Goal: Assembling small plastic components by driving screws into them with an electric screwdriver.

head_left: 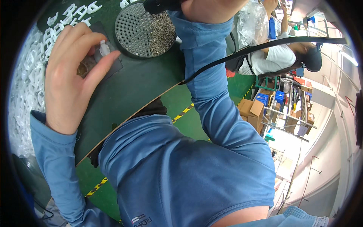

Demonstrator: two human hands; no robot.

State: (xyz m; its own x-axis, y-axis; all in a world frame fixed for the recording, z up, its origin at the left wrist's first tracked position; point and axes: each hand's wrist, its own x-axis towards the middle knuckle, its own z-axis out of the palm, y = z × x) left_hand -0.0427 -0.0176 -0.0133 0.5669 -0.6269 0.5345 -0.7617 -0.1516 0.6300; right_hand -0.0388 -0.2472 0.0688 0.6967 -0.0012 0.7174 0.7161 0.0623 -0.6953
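Over the dark green table, my left hand (70, 75) pinches a small white plastic part (104, 49) between thumb and forefinger. Beneath it lies a dark flat pad or block (114, 68), mostly covered by the fingers. A brownish, shiny patch shows inside the curl of that hand; its kind is unclear. At the top edge my right hand (211, 10) is closed on a black tool (162, 5), whose kind I cannot make out; the frame cuts off most of its fingers. Just below that tool, a round dark tray (130, 32) with rows of holes holds a heap of small metal screws (162, 34).
Loose white plastic parts (80, 12) lie at the far left, beside a clear bag (26, 90) full of them. A black cable or strap (264, 47) crosses my right sleeve. Beyond are a clear plastic bag (252, 22), a co-worker in white (278, 59) and cardboard boxes (251, 110).
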